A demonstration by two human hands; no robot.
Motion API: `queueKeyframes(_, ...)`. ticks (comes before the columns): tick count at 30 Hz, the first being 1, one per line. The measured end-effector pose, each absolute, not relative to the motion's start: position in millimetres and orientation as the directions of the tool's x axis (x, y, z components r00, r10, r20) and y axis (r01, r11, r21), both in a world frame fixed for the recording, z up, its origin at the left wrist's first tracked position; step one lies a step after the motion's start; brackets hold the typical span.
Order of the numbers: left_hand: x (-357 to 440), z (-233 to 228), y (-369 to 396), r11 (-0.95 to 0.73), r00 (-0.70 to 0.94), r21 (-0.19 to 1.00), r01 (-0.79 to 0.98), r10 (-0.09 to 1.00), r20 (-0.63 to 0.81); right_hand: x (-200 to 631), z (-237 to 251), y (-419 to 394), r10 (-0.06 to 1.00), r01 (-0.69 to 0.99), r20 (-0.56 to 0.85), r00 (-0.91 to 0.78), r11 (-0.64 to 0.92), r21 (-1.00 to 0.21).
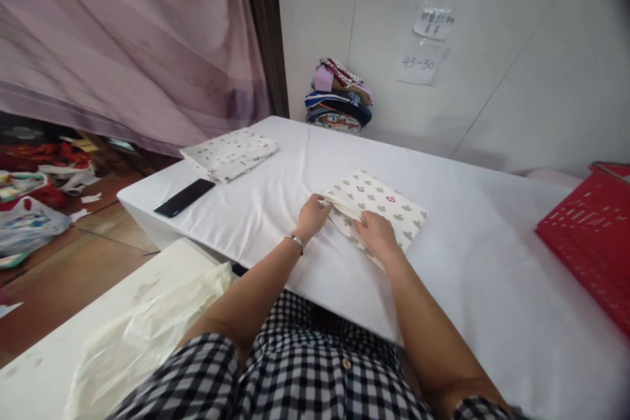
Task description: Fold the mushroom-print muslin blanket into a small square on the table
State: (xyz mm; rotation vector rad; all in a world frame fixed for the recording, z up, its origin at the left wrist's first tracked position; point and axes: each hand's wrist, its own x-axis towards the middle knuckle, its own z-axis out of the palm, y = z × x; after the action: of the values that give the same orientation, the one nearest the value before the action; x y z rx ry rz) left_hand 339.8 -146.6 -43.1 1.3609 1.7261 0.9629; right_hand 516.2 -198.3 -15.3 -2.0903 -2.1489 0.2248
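A white cloth with a grey cloud-like print [378, 195] lies folded on the white-covered table in front of me. Small blue and red marks show among its grey shapes. At its near left edge, my left hand [313, 215] pinches the folded layers. My right hand [378, 233] grips the same near edge a little further right, its fingers bent over the cloth. Between the two hands the layers bunch up slightly off the table. The fingertips are partly hidden in the folds.
Another folded cloth with small dark prints [231, 154] lies at the table's far left, near a black phone [184, 197]. A red plastic basket [593, 230] stands at right. Stacked textiles [339, 98] rise behind the table. A plastic bag [142, 341] rests on a lower white surface beside me.
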Motion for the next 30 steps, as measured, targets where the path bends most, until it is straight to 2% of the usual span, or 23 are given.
queueKeyframes(3, 347.3, -35.8, -141.7, 0.274, -0.146, 0.961, 0.037, 0.953, -0.266, 508.6, -18.1, -204.6, 0.998, 0.983, 0.035, -0.053, 0.058, -0.173)
queueKeyframes(4, 349.7, -33.2, -140.1, 0.302, -0.12, 0.952, -0.052, 0.944, -0.306, 505.8, -19.3, -207.0, 0.996, 0.984, 0.061, -0.072, 0.081, -0.158)
queueKeyframes(6, 352.8, -28.2, -137.7, 0.318, -0.07, 0.941, -0.117, 0.942, -0.327, 501.5, -22.0, -210.8, 0.988, 0.984, 0.108, -0.112, 0.125, -0.124)
queueKeyframes(10, 346.6, -22.6, -136.0, 0.309, 0.018, 0.942, -0.128, 0.951, -0.309, 503.4, -25.8, -209.0, 0.986, 0.986, 0.12, -0.114, 0.127, -0.108)
queueKeyframes(11, 342.1, -23.1, -135.9, 0.298, 0.002, 0.952, -0.077, 0.954, -0.298, 505.6, -26.2, -206.8, 0.99, 0.986, 0.108, -0.095, 0.108, -0.127)
queueKeyframes(14, 325.6, -29.8, -135.9, 0.245, -0.163, 0.939, 0.244, 0.964, -0.209, 511.8, -26.1, -200.6, 0.997, 0.981, 0.066, -0.041, 0.053, -0.184)
queueKeyframes(16, 317.3, -36.6, -136.6, 0.228, -0.233, 0.852, 0.471, 0.964, -0.129, 513.4, -25.5, -198.9, 0.998, 0.98, 0.061, -0.032, 0.043, -0.196)
queueKeyframes(20, 318.0, -45.2, -139.0, 0.219, -0.199, 0.715, 0.663, 0.973, -0.113, 511.7, -24.0, -201.0, 0.996, 0.98, 0.088, -0.032, 0.049, -0.195)
queueKeyframes(26, 334.3, -47.7, -134.9, 0.219, -0.188, 0.758, 0.614, 0.974, -0.129, 509.0, -24.6, -202.8, 0.993, 0.983, 0.116, -0.015, 0.037, -0.182)
queueKeyframes(28, 336.4, -49.6, -131.9, 0.251, -0.201, 0.866, 0.432, 0.963, -0.178, 508.3, -25.7, -201.7, 0.992, 0.984, 0.125, -0.009, 0.03, -0.175)
queueKeyframes(30, 337.7, -51.1, -129.8, 0.3, -0.171, 0.941, 0.154, 0.947, -0.274, 507.5, -26.5, -200.1, 0.992, 0.985, 0.127, -0.005, 0.026, -0.168)
